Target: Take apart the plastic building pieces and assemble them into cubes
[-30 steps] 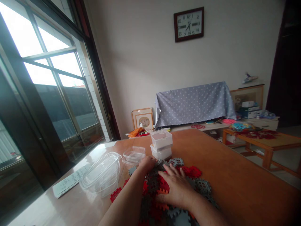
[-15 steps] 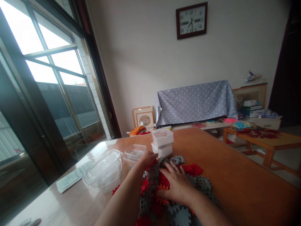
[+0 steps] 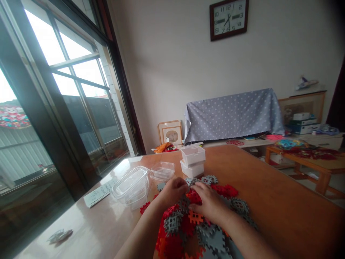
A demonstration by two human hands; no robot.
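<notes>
A heap of flat toothed plastic tiles (image 3: 194, 230), red, grey and orange, lies on the brown wooden table (image 3: 283, 212) in front of me. My left hand (image 3: 174, 190) rests on the far left of the heap with its fingers curled onto the tiles. My right hand (image 3: 208, 201) lies beside it on the heap, fingers bent and pressed around a red tile (image 3: 194, 197). The two hands almost touch above the pile. What the left fingers grip is hidden.
Two stacked white boxes (image 3: 192, 162) stand just beyond the heap. Clear plastic containers (image 3: 132, 185) and a smaller one (image 3: 162, 171) sit to the left, with a printed paper (image 3: 98, 193) near the table's left edge. A window lies left, a low table at right.
My right hand has gone from lying flat on the heap to bent fingers closing on a red tile. My left hand has drawn closer to it. The view has shifted left.
</notes>
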